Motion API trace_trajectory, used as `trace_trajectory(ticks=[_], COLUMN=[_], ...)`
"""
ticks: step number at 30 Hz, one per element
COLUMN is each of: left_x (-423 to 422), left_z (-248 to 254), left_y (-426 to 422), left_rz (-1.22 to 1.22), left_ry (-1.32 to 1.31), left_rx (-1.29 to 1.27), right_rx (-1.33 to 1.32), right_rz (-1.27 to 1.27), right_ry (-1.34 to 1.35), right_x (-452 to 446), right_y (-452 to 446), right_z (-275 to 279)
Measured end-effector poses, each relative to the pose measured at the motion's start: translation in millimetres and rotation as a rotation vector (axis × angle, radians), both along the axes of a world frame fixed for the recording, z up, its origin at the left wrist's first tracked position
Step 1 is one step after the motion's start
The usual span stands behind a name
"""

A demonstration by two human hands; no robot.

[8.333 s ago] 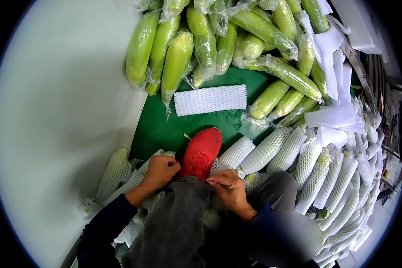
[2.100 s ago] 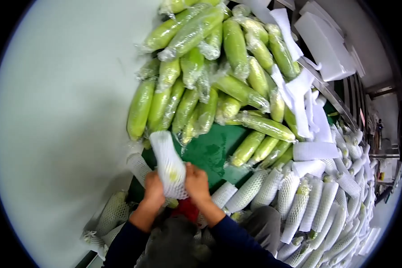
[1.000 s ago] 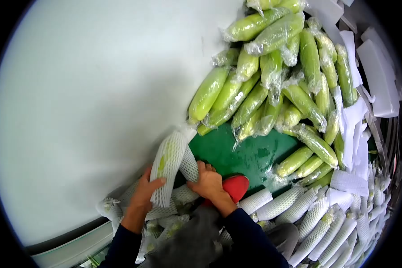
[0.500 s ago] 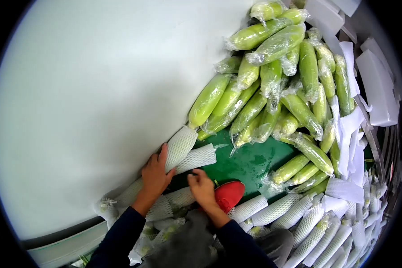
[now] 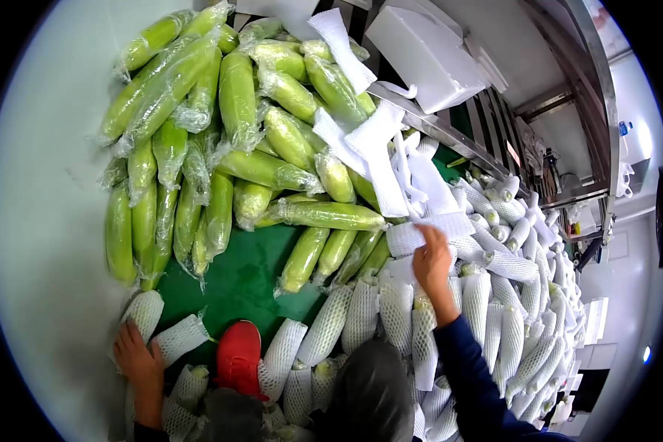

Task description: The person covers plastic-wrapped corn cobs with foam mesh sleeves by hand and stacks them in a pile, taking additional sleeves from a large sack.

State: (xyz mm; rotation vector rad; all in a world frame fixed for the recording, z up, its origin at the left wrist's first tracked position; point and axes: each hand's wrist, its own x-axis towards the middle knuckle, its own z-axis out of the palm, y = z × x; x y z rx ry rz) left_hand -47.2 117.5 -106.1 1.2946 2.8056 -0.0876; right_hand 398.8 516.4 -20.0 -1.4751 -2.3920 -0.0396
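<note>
My left hand (image 5: 136, 352) is wrapped over a gourd in a white foam net sleeve (image 5: 145, 309), at the lower left beside the white wall. A second foam-sleeved piece (image 5: 180, 339) lies just right of it. My right hand (image 5: 432, 265) reaches out to the right, its fingers closed on a flat white foam net sleeve (image 5: 457, 225); the fingertips are partly hidden. Further loose sleeves (image 5: 383, 177) lie above that hand. Long green gourds in clear film (image 5: 331, 215) are heaped from the middle to the upper left.
Many foam-sleeved gourds (image 5: 508, 339) cover the right side and the area around my legs. A red shoe (image 5: 238, 357) stands on the green floor (image 5: 258, 258). A white foam box (image 5: 423, 55) and a metal rail (image 5: 449, 129) are at the upper right.
The view has swung right, so the heap appears further left. My right hand has moved from near the red shoe to the loose sleeves; my left hand stays on its sleeved gourd.
</note>
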Motion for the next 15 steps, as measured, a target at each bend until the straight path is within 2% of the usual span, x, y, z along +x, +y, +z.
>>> trace_trajectory(ticks=[3, 4, 5, 6, 7, 9, 11, 12, 13, 15], left_x=[0.4, 0.4, 11.5, 18.5, 30.4, 47.7, 79.6, 91.1, 102.6, 122.3], left_z=[38.8, 29.4, 54.5, 60.5, 78.7, 74.6, 79.6, 86.1, 92.5, 83.1], left_y=[24.3, 16.8, 36.1, 50.6, 73.2, 102.8, 134.7, 149.3, 164.6, 184.7], left_rz=[0.101, -0.044, -0.145, -0.184, -0.172, -0.253, -0.096, -0.206, -0.261, -0.173], left_ry=[-0.11, 0.079, 0.025, -0.139, -0.343, -0.786, -1.122, -1.077, -1.064, -1.073], left_rx=[-0.136, -0.037, 0.157, 0.326, 0.375, 0.552, 0.652, 0.721, 0.807, 0.9], right_rx=[-0.07, -0.181, -0.143, -0.134, -0.03, -0.031, -0.773, -1.033, -0.969, -1.35], right_rz=[0.109, 0.103, 0.11, 0.093, 0.121, 0.182, -0.112, -0.064, -0.119, 0.06], right_ry=[-0.49, -0.554, -0.455, -0.396, -0.241, -0.067, 0.819, 1.118, 1.015, 1.053], right_x=[53.2, 70.3, 67.1, 45.0, 24.8, -12.0, -66.5, -83.6, -96.5, -163.9], right_y=[41.1, 52.9, 58.0, 54.3, 46.7, 26.2, -38.7, -72.6, -109.5, -163.7], right_z=[-14.4, -27.5, -23.1, 0.6, 15.2, 35.7, 51.8, 31.4, -16.2, -42.2])
